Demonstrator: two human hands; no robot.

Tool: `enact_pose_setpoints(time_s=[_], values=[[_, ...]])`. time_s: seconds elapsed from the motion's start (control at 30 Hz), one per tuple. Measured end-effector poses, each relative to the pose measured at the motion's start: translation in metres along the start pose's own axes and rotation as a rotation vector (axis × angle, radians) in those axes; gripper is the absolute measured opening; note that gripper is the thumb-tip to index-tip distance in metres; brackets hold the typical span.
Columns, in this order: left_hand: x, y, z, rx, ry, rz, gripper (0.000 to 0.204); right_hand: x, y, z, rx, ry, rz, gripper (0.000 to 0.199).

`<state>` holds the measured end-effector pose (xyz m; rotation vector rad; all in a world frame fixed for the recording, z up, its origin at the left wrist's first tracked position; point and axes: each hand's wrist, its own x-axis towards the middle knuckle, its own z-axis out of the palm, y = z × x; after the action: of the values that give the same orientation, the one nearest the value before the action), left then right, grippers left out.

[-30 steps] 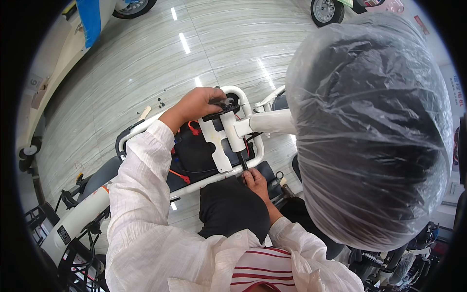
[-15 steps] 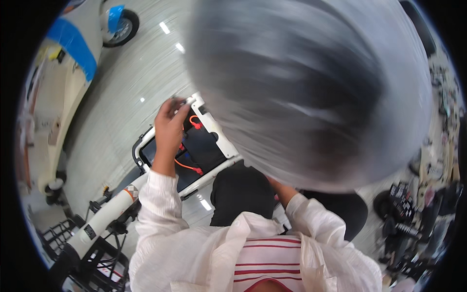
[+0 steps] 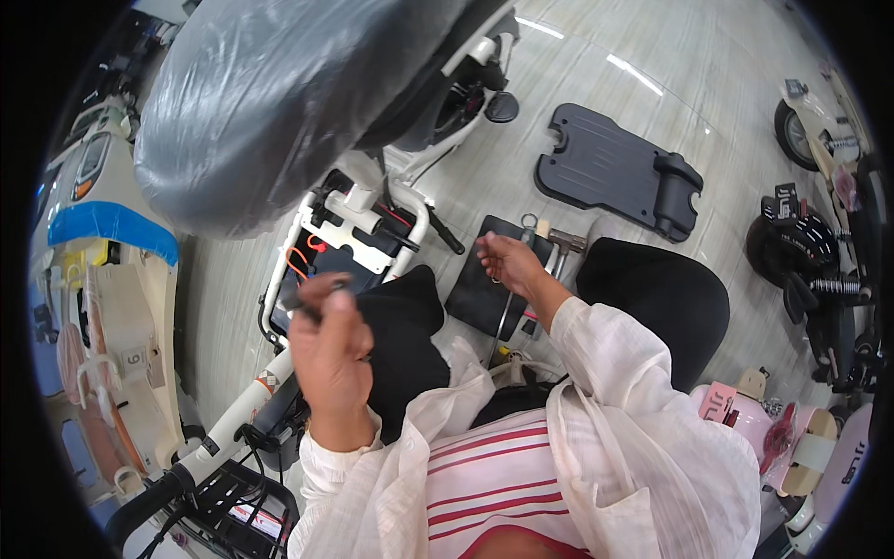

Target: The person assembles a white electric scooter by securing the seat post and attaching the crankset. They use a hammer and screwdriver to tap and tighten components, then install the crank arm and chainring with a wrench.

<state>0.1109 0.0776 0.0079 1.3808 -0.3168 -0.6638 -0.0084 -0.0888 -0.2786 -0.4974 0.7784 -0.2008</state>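
Note:
My left hand (image 3: 333,359) is raised in front of the white tubular frame (image 3: 421,212), its fingers closed around a small dark part (image 3: 305,307) smeared by motion. My right hand (image 3: 510,263) hovers above a black pad (image 3: 473,296) on the floor, fingertips pinched together; whatever they hold, if anything, is hidden. Beside that hand lie a hammer-like metal tool (image 3: 567,244) and a ring-ended wrench (image 3: 529,222). Inside the frame is a dark compartment with orange wires (image 3: 297,263) and red connectors (image 3: 317,245). A seat in clear plastic wrap (image 3: 270,112) overhangs the frame.
A black plastic panel (image 3: 615,172) lies on the tiled floor beyond the tools. A cream vehicle body with a blue strip (image 3: 112,226) stands at left. Scooter parts (image 3: 805,252) line the right side, with pink parts (image 3: 745,419) nearer. My knees flank the tools.
The view has swung right, so the wrapped seat now appears at upper left. My left hand has drawn back from the frame. My right hand, mostly hidden before, now shows over the pad.

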Motion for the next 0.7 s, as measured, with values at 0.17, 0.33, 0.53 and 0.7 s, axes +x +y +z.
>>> enact_pose_setpoints(time_s=[0.17,0.33,0.53,0.7], values=[[0.034,-0.020,0.049,0.566,-0.257,-0.168,0.026,-0.014,-0.001,-0.002,-0.113,0.160,-0.025,0.027],[0.051,-0.072,0.040,1.044,-0.463,0.006,0.031,-0.049,-0.015,0.039,0.153,-0.156,0.101,0.050],[0.034,-0.084,0.042,1.366,-0.492,0.083,0.046,-0.047,-0.001,0.024,0.296,-0.253,0.143,0.053],[0.037,-0.072,0.038,1.291,-0.363,0.089,0.046,-0.001,0.043,-0.067,0.111,0.322,0.041,0.046]])
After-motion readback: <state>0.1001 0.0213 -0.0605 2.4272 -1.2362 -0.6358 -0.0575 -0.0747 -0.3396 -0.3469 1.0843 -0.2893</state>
